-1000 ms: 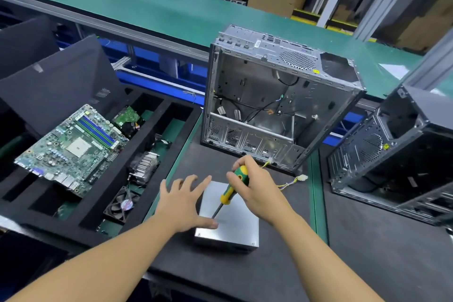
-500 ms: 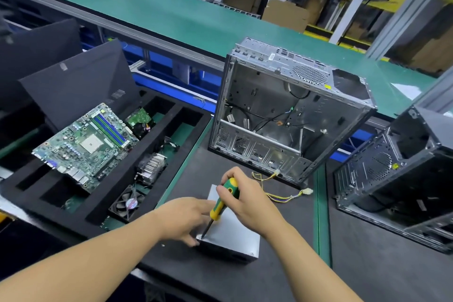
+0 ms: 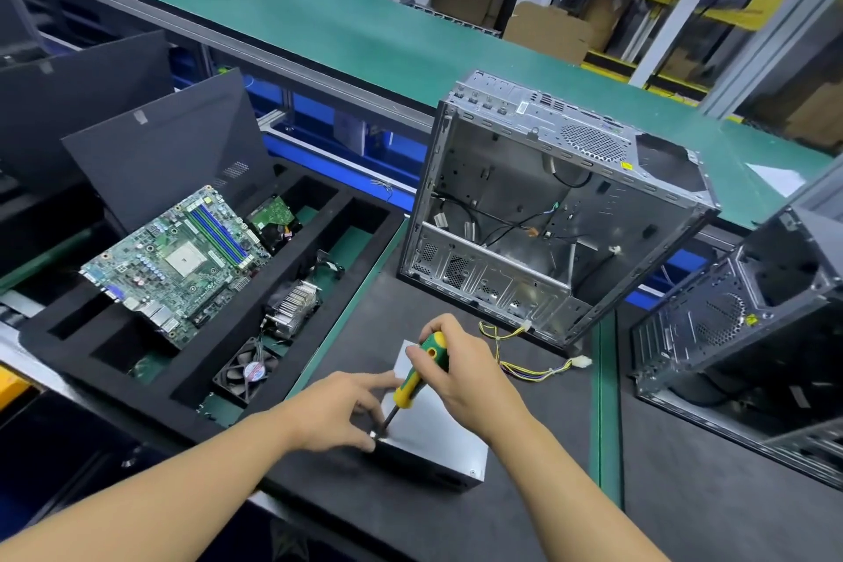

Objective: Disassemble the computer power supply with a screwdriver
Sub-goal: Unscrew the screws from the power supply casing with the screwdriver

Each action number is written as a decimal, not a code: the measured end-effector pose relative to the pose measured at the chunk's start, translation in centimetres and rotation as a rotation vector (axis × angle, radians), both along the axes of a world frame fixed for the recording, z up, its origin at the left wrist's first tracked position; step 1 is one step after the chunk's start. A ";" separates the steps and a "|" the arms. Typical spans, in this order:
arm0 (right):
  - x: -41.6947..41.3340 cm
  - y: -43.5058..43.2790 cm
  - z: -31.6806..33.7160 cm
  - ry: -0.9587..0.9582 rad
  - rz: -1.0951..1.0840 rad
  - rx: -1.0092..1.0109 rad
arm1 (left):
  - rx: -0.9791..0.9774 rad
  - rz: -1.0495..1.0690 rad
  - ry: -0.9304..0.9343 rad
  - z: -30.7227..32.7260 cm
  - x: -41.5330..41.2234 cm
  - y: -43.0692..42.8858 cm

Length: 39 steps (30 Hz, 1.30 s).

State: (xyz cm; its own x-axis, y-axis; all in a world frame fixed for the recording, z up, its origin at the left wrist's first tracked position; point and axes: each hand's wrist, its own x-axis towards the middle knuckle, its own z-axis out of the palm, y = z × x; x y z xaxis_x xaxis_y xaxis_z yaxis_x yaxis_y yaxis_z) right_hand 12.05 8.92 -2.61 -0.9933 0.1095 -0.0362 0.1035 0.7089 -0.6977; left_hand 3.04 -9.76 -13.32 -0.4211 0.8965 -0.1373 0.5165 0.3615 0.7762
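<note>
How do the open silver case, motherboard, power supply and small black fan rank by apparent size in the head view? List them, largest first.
1. open silver case
2. motherboard
3. power supply, partly hidden and nearer the camera, so its place below the motherboard is unsure
4. small black fan

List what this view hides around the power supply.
In the head view:
Whatever sits at the green-and-yellow screwdriver tip: too small, crowded by the left hand.
Near-left corner of the silver metal power supply box: covered by that hand.
Black computer case: cut off by the right edge.
</note>
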 end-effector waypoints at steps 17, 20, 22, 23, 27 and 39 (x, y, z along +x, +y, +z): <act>0.5 -1.1 0.9 0.023 -0.028 0.002 | -0.038 -0.016 -0.027 1.2 -0.8 0.2; 0.4 -1.3 1.0 -0.004 -0.013 0.027 | -0.040 -0.001 -0.010 0.6 -0.9 0.3; 0.4 -1.6 1.1 -0.017 0.008 0.027 | -0.023 0.003 0.019 0.4 -0.9 0.3; 0.4 -1.7 1.2 -0.023 0.016 0.029 | -0.019 -0.001 0.036 0.4 -1.0 0.3; 0.1 -1.9 1.5 -0.041 0.048 0.083 | -0.026 -0.011 0.096 0.7 -1.1 0.4; 0.3 -1.8 1.6 -0.062 0.017 0.055 | 0.005 0.028 0.061 -0.6 -1.2 0.4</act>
State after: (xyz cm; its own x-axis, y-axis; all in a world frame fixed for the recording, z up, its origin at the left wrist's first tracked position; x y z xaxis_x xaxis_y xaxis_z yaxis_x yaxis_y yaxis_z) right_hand 12.40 7.09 -1.05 -0.9911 0.0957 -0.0925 0.1329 0.7480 -0.6503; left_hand 1.87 -9.40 -13.88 -0.4532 0.8851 -0.1059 0.5527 0.3722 0.7456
